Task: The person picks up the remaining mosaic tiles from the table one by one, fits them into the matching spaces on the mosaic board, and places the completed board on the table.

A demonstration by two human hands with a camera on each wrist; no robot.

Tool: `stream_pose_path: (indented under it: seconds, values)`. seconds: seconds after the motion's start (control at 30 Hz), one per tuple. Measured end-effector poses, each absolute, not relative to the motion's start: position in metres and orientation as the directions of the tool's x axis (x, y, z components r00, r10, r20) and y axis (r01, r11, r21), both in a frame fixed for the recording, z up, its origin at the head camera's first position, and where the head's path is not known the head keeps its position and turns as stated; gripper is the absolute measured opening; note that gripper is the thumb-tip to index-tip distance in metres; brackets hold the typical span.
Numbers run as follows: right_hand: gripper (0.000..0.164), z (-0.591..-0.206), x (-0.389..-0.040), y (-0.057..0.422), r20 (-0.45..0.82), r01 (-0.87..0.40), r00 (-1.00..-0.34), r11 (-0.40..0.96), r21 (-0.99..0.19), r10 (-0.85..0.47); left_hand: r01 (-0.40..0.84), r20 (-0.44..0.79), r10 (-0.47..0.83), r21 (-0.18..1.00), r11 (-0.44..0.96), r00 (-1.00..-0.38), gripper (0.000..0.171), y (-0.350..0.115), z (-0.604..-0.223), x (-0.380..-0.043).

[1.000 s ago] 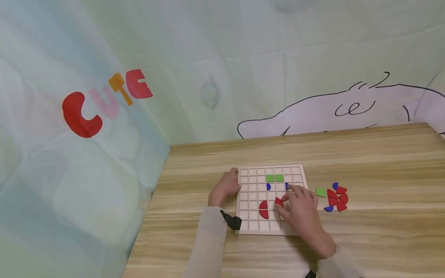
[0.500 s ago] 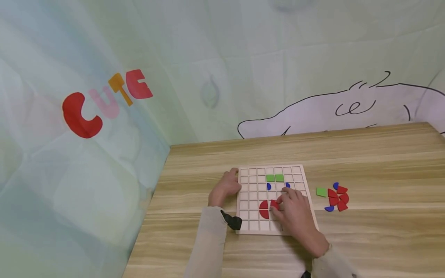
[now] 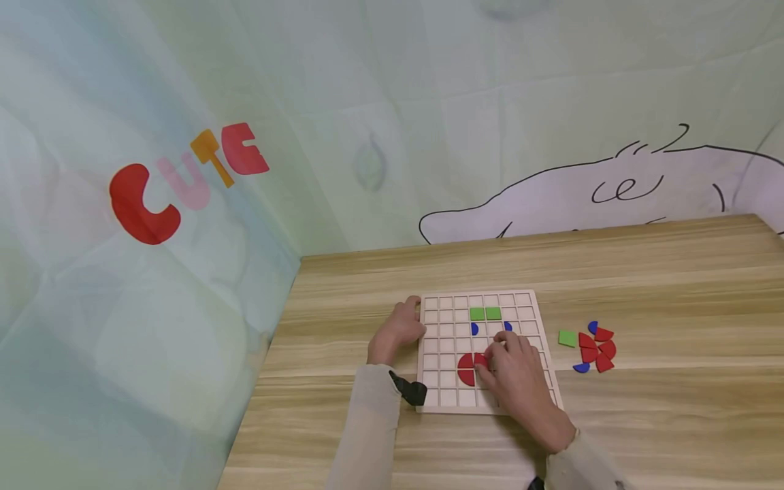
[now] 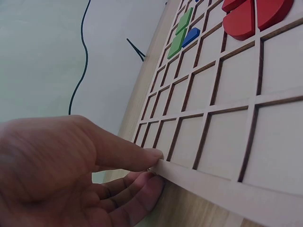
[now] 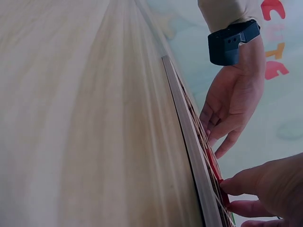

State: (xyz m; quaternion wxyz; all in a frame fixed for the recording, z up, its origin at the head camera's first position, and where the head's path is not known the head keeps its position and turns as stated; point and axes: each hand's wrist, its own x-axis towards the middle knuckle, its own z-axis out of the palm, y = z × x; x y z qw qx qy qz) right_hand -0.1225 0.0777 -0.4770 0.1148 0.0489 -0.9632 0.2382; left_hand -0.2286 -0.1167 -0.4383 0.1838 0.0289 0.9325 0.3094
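A pale wooden grid board [image 3: 448, 398] lies on the table. My left hand [image 3: 399, 328] holds its left edge; in the left wrist view the thumb [image 4: 128, 153] lies on the rim with the fingers curled below. With thumb and fingertips, my right hand [image 3: 520, 374] pinches a red quarter-circle piece [image 3: 480, 358], partly hidden by the fingers. It sits in a cell beside two red quarter-circle pieces [image 3: 466, 378] that form a half disc. Higher on the board are two green square pieces [image 3: 477, 314] and two blue half-circle pieces [image 3: 474, 329].
Right of the board, a loose group of red quarter-circle pieces [image 3: 589, 354], blue half-circle pieces [image 3: 581, 368] and one green square piece [image 3: 567, 338] lies on the wooden table [image 3: 686, 408]. A printed cloth backdrop [image 3: 367, 102] stands behind and at the left.
My right hand has moved left and slightly down with the red quarter-circle piece, bringing it up against the other red pieces on the board. The left hand has stayed put.
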Motion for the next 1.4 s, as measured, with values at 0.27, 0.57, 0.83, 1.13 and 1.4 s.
stream_pose_path:
  seconds: [0.27, 0.57, 0.83, 1.13, 1.4]
  values:
    - [0.02, -0.476, -0.122, 0.077, 0.261, -0.173, -0.964, 0.88, -0.443, -0.058, -0.067, -0.325, 0.161, 0.59, 0.804, -0.932, 0.063, -0.117, -0.437, -0.228]
    - [0.018, -0.474, -0.124, 0.081, 0.231, -0.175, -0.97, 0.882, -0.437, -0.078, -0.066, -0.327, 0.166, 0.596, 0.801, -0.93, 0.064, -0.116, -0.437, -0.229]
    - [0.016, -0.474, -0.124, 0.082, 0.228, -0.202, -0.967, 0.879, -0.432, -0.111, -0.067, -0.328, 0.165, 0.593, 0.803, -0.93, 0.065, -0.115, -0.438, -0.23]
    - [0.014, -0.472, -0.119, 0.085, 0.281, -0.252, -0.948, 0.897, -0.362, -0.153, -0.062, -0.326, 0.165, 0.587, 0.807, -0.931, 0.065, -0.114, -0.437, -0.23]
    - [0.015, -0.47, -0.115, 0.09, 0.298, -0.272, -0.941, 0.884, -0.38, -0.162, -0.086, -0.337, 0.144, 0.582, 0.809, -0.93, 0.064, -0.113, -0.436, -0.229]
